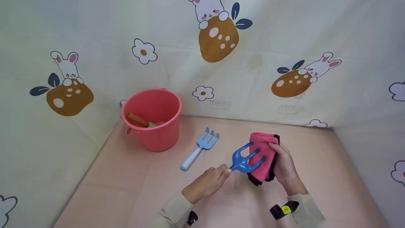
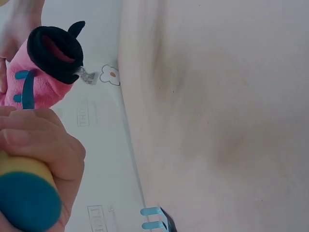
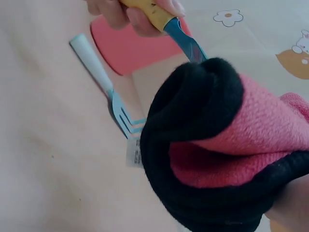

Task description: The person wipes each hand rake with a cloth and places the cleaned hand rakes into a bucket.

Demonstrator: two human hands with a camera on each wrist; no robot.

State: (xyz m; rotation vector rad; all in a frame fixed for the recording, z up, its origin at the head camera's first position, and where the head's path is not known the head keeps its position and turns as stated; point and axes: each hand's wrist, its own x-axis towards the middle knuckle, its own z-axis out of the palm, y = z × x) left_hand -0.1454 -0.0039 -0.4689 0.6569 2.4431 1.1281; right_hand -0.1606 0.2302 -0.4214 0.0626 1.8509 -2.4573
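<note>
My left hand (image 1: 208, 182) grips a small garden hand fork by its yellow handle (image 3: 150, 12), which ends in a teal cap in the left wrist view. The blue fork head (image 1: 243, 162) points up and right, its three tines against a pink cloth (image 1: 264, 152) with black edging. In my right hand (image 1: 284, 163) the cloth is folded and held from its right side, the thumb over its front. The right wrist view shows the cloth's black edge (image 3: 193, 104) curled into open folds, with a white label (image 3: 134, 152) sticking out.
A light-blue hand fork (image 1: 200, 148) lies on the peach-coloured surface left of my hands. Behind it stands a pink bucket (image 1: 159, 137) with a brown-handled tool (image 1: 136, 119) inside. Pale walls printed with rabbits and flowers rise at the back and both sides.
</note>
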